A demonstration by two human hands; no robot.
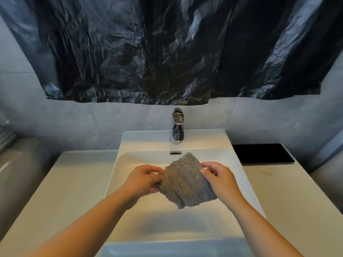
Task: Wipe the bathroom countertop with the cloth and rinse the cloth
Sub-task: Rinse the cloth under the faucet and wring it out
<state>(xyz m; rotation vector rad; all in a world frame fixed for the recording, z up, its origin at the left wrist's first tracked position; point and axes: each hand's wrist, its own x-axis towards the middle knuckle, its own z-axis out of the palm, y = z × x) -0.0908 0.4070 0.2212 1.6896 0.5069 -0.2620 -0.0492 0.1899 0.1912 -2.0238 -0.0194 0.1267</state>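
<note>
Here both hands' grip pinches the grey cloth above the white sink.

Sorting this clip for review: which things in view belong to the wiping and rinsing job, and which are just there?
Part of the job:
- grey fuzzy cloth, held over the basin by the left hand and right hand
- white rectangular sink
- chrome tap, no water visible
- pale stone countertop

Just there:
- black flat mat on the right counter
- black plastic sheet on the wall
</note>
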